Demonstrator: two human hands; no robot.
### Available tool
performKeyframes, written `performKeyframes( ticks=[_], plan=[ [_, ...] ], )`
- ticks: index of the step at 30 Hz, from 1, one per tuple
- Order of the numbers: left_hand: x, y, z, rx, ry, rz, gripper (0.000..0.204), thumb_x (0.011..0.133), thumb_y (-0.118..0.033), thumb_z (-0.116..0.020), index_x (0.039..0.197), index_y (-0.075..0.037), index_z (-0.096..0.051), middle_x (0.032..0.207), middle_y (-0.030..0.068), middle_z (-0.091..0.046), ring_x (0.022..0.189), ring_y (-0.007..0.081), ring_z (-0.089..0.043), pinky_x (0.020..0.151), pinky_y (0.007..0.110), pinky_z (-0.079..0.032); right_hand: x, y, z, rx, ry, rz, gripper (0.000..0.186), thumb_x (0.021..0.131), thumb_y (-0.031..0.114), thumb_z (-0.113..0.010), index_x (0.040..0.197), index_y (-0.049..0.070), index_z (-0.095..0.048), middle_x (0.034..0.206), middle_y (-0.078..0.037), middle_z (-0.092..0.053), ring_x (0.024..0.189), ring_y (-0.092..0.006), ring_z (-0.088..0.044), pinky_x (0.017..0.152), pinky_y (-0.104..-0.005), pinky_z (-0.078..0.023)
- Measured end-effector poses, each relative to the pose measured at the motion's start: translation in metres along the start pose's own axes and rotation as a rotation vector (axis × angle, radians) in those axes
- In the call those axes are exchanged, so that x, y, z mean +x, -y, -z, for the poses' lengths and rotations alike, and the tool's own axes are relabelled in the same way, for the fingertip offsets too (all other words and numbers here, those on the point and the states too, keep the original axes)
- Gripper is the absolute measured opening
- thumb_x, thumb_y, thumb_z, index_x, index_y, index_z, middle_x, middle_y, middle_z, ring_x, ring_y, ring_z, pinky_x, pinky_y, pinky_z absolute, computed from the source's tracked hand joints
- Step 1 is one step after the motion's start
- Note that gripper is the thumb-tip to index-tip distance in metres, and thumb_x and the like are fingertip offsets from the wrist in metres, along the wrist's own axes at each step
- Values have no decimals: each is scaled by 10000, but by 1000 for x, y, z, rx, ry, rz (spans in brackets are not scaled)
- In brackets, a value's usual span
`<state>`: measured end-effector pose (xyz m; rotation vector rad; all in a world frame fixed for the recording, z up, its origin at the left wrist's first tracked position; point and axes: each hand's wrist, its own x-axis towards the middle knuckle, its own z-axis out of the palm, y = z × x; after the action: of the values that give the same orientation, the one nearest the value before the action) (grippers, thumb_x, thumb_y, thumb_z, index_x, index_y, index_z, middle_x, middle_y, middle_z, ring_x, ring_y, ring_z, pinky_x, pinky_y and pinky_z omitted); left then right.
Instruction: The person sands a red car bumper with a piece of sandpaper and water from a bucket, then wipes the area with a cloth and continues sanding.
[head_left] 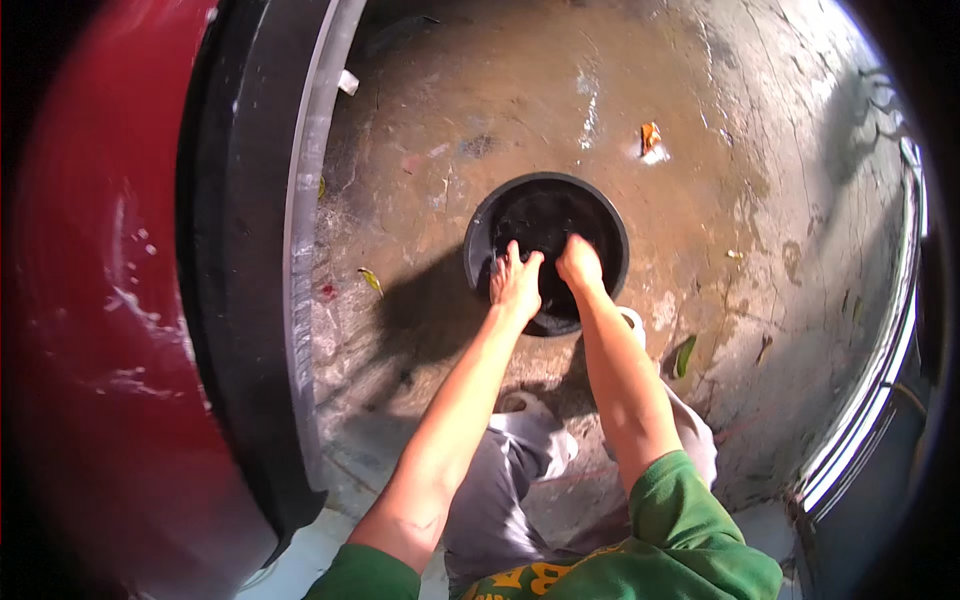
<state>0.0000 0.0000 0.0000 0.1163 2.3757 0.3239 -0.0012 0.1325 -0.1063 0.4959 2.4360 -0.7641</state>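
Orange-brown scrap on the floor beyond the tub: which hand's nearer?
Right. The right hand is within the opening of the black tub, down and left of the orange-brown scrap in view; the left hand is also within it, farther left.

the tub (618, 225) stands on the floor (400, 130), the left hand (516, 288) and right hand (579, 264) within its rim. left of the tub lies a leaf (371, 280); farther left, a panel (110, 300). beyond the tub, rightward, lies a scrap (651, 139); on its near right, another leaf (685, 356).
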Motion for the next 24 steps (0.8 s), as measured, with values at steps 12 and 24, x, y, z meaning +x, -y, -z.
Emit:
performKeyframes(
  ticks=[12,24],
  plan=[
    [114,76,-115,-129,100,153,457,865,-250,-732,1307,-137,-691,1400,175,-626,1318,332,-592,1070,507,-492,58,31,-33,-257,-285,417,319,796,239,-735,1036,31,-763,1047,-227,-745,981,-415,-726,860,-465,-589],
    [-21,34,43,-100,-19,-212,725,650,-241,-846,1335,-128,-636,1269,184,-701,1200,345,-662,1018,447,-533,26,5,-3,279,-313,23,332,849,192,-602,937,-103,-728,1007,-353,-699,1029,-451,-707,879,-491,-558]
  ],
)
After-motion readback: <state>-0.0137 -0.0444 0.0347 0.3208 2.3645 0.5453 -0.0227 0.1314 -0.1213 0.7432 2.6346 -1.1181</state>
